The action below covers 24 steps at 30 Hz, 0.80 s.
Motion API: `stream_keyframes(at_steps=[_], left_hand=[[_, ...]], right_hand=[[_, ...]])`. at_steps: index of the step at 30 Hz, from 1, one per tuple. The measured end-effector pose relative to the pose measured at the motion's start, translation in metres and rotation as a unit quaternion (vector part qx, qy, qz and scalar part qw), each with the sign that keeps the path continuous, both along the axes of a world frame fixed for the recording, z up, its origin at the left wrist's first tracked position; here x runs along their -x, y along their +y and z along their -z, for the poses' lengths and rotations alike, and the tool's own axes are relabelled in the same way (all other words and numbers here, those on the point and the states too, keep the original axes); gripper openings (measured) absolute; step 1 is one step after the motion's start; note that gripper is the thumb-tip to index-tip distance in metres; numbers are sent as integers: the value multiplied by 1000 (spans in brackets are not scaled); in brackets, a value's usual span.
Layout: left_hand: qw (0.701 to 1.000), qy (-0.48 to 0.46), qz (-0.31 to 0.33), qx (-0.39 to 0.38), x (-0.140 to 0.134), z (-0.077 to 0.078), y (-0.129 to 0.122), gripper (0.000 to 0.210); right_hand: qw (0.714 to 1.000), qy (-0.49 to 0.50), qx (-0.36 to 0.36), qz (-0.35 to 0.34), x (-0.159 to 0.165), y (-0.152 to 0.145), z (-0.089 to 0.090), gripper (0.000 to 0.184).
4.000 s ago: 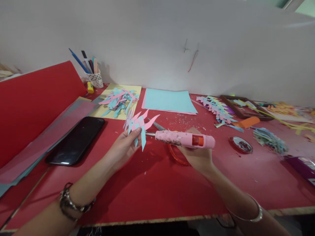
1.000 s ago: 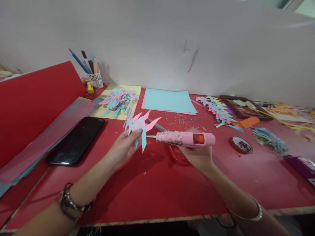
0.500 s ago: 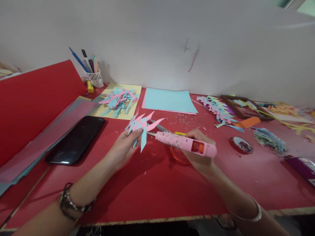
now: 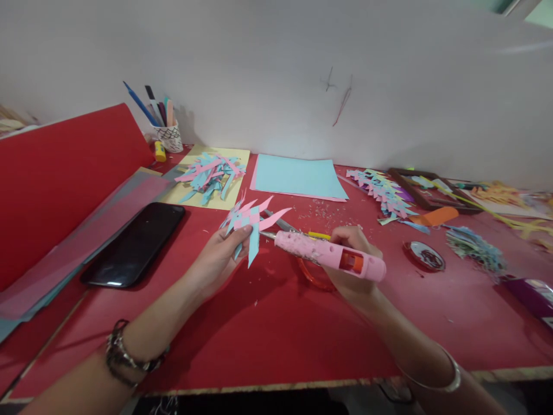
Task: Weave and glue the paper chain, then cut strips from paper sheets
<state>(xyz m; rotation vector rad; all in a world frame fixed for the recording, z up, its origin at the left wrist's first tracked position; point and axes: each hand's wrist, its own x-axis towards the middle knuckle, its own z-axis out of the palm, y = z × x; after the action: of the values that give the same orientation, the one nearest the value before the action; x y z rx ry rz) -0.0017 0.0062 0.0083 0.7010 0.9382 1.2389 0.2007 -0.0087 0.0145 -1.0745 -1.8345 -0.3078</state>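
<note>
A grey-white wall [image 4: 259, 69] stands far behind the pink glue gun [image 4: 306, 246], and its top runs out of sight. Under the glue gun is a red table [image 4: 276, 334], cut off at both sides. Far to the left of the glue gun, a big red board [image 4: 73, 178] leans up and goes past the edge, so I can't see all of it. Behind the glue gun lies a blue sheet [image 4: 302, 176], with a pink one mostly hidden under it. A black phone [image 4: 135, 246] is well to the left, its screen dark. The left hand [image 4: 221, 253], left of the glue gun, is closed in a pinch on the woven paper [image 4: 248, 219], which is pink and blue; some fingers are hidden behind it. The right hand [image 4: 352, 286] is wrapped around the glue gun, which hides part of its grip. The gun's metal tip is right by the paper, but I can't tell if they touch. Scissors [image 4: 313, 281] with an orange handle lie partly hidden below the gun. Far right of the gun, a purple packet [image 4: 529, 297] is cut off, its pale marks too blurry to read. Far behind and left, a yellow tube [image 4: 159, 151] has a tiny label I can't read.
</note>
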Motion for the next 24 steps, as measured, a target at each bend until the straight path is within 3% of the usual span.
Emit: stream_keyframes(at_steps=[24], left_hand=[[1000, -10, 6, 7, 1, 1, -1, 26]], right_hand=[[999, 5, 43, 5, 2, -2, -5, 11]])
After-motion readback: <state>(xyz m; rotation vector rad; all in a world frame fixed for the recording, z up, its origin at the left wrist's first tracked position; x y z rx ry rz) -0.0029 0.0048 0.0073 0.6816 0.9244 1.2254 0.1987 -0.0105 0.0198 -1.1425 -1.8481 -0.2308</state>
